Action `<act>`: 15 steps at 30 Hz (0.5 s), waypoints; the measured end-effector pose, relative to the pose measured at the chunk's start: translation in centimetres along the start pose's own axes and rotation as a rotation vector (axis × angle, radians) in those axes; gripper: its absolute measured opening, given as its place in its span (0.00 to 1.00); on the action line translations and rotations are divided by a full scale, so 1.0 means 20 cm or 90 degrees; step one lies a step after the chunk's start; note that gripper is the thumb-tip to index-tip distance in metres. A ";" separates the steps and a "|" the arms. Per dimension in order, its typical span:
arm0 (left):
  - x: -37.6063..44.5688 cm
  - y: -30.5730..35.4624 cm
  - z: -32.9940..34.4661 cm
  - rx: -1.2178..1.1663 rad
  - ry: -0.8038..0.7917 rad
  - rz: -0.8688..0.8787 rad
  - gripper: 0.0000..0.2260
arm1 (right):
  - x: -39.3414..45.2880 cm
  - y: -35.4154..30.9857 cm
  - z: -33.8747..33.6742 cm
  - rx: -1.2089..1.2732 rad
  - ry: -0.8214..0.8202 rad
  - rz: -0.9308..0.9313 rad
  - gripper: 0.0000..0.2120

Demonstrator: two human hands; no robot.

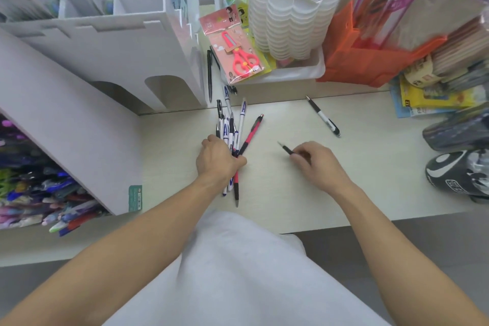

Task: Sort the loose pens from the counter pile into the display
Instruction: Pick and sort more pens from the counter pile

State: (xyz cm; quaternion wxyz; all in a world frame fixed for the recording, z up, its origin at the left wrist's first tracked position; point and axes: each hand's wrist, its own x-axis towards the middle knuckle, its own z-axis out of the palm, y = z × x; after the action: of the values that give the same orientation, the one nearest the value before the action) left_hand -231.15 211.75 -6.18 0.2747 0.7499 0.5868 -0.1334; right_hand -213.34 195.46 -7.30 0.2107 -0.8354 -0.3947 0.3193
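Note:
My left hand (218, 157) grips a bundle of pens (232, 130) on the pale counter (291, 193): several white-and-blue ones and a red-and-black pen (252, 131) fanning out past my fingers. My right hand (316, 163) pinches a single black pen (285, 149), its tip pointing up-left just above the counter. One black-and-white pen (323, 116) lies loose farther right. A thin black pen (209, 75) lies along the foot of the white display (119, 42). The display's lower-left bin (39, 193) holds many coloured pens.
A white tray (299, 73) behind the pile carries stacked clear boxes (291, 13) and packaged red scissors (239, 57). An orange bag (370, 61) and stationery packs (436, 98) crowd the right. Dark pencil cases (460, 156) sit at the right edge.

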 end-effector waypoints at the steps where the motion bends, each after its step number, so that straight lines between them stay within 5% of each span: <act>1: 0.00 0.00 0.01 0.009 0.004 0.005 0.29 | 0.04 0.01 -0.04 0.027 0.078 0.021 0.06; 5: 0.00 0.01 0.01 0.015 0.034 0.021 0.21 | 0.25 0.07 -0.17 -0.005 0.298 0.116 0.08; 9: 0.03 0.00 -0.03 -0.014 0.028 0.014 0.08 | 0.36 0.01 -0.12 -0.006 0.237 0.170 0.13; 15: 0.04 -0.09 -0.05 -0.108 -0.003 -0.030 0.13 | 0.33 -0.24 0.02 0.057 0.153 0.217 0.19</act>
State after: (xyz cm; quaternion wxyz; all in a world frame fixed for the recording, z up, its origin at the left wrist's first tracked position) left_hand -232.68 213.35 -6.21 0.3354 0.7095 0.6131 -0.0912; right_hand -212.94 203.52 -7.16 0.2359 -0.9120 -0.2053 0.2654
